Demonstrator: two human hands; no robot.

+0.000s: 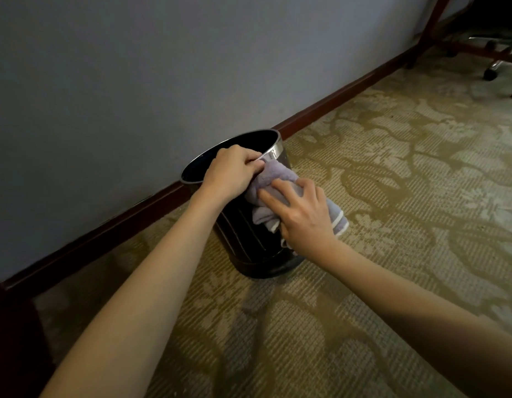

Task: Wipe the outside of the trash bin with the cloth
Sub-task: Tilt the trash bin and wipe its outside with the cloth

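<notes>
**Wiping the bin's near side, most of the round still to do**

The bin is standing on the carpet, close to the wall and its skirting. The left hand is steadying it at the top, fingers curled over the metal rim. The right hand is pressing a bunched lilac cloth against the upper near-right side, its fingers lying spread and fairly straight across the fabric rather than clenching it. The cloth is reaching up to the rim, with folds hanging down the ribbed wall.

By my reckoning the wiping is under way but early: only this upper patch is being covered, and nothing shows whether it is clean. The lower band, the left side and the far side facing the wall look left to do.
</notes>
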